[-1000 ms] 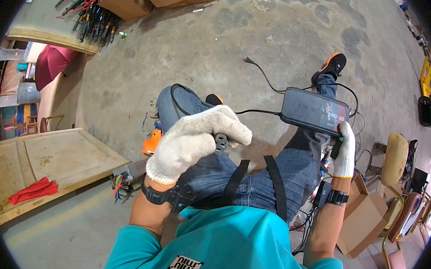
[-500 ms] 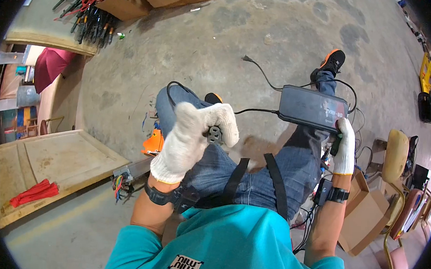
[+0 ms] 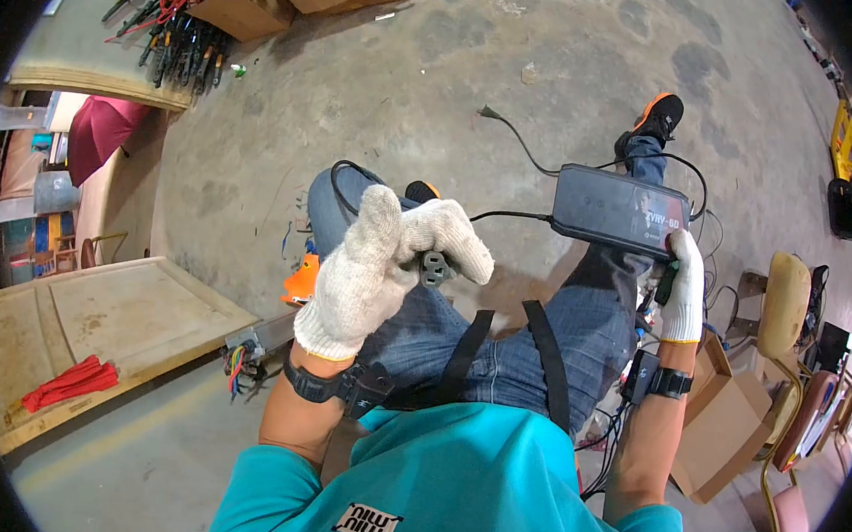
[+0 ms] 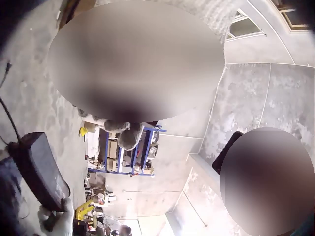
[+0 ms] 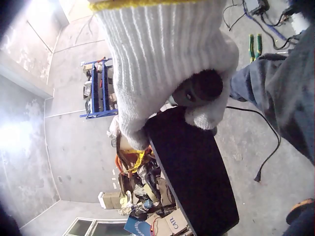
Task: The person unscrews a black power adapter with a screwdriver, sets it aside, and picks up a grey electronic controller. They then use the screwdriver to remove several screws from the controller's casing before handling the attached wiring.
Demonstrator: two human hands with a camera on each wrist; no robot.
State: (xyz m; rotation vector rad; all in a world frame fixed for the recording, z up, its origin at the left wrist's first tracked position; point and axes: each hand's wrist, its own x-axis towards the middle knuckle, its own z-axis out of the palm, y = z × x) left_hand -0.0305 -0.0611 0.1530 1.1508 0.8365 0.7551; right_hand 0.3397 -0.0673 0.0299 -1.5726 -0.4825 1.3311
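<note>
My left hand (image 3: 360,286), in a white knitted glove, grips a dark grey connector (image 3: 433,268) in curled fingers. Its face with several slots points toward the head camera, and the thumb stands up away from it. In the left wrist view a blurred patch covers much of that hand. On the right, my gloved right hand (image 3: 683,289) holds the end of a black charger box (image 3: 598,204) with printed lettering, above the right leg. That same hand also clasps a dark, thick-handled tool (image 5: 199,88), its kind partly hidden by the glove.
A cord with a mains plug (image 3: 489,113) hangs from the charger over the concrete floor. To the left is a wooden panel (image 3: 117,309) bearing a red cloth (image 3: 70,383). Right of the legs are an open cardboard box (image 3: 720,435) and a chair (image 3: 785,306). Green-handled pliers (image 5: 255,46) lie on the floor.
My left thumb has lifted from the connector and now points up. That hand has turned slightly, keeping the connector in its fingers. The right hand and charger have barely moved.
</note>
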